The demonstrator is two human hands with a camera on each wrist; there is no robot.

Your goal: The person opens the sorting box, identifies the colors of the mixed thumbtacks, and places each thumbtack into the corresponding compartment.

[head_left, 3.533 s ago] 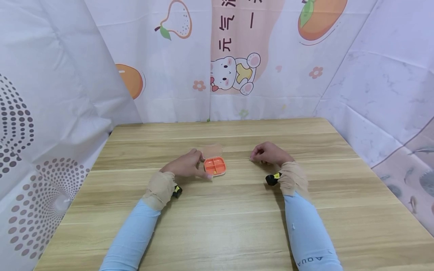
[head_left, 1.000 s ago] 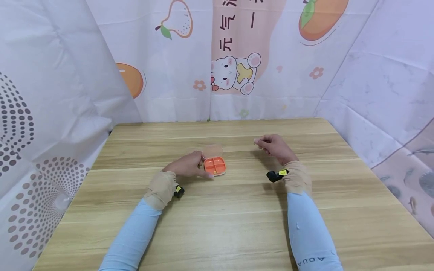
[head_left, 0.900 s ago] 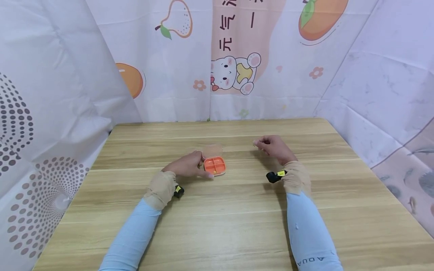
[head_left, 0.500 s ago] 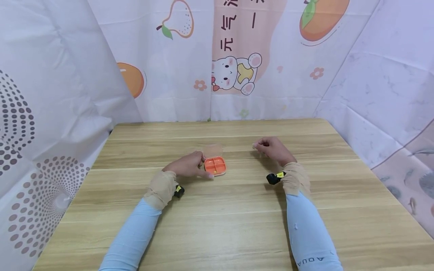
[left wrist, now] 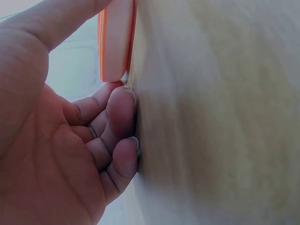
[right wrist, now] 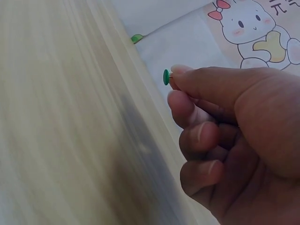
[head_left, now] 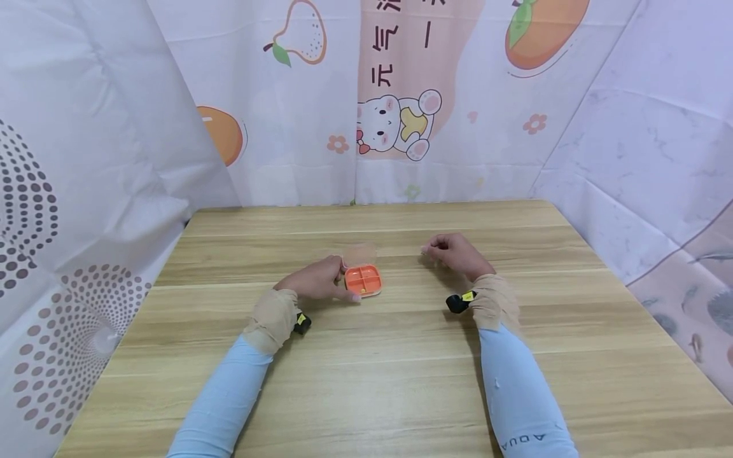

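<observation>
An orange four-part pill box (head_left: 371,280) with its clear lid (head_left: 359,254) folded back lies on the table. A small yellow piece (head_left: 363,291) sits in its front left compartment. My left hand (head_left: 316,280) holds the box from its left side, thumb toward the near edge, index fingertip at the far corner. The left wrist view shows the box's side wall (left wrist: 116,42) beside the curled fingers. To the right of the box, my right hand (head_left: 458,256) hovers above the table. Thumb and index finger pinch a green thumbtack (right wrist: 166,77) by its pin, head pointing outward.
The wooden table (head_left: 366,381) ends at a printed curtain (head_left: 286,159) behind. White cloth walls (head_left: 114,127) stand on both sides. Each wrist carries a black camera, such as the right one (head_left: 456,303).
Over the last second my right hand has moved left and a little nearer to me, still pinching the thumbtack. My left hand and the pill box have stayed in place.
</observation>
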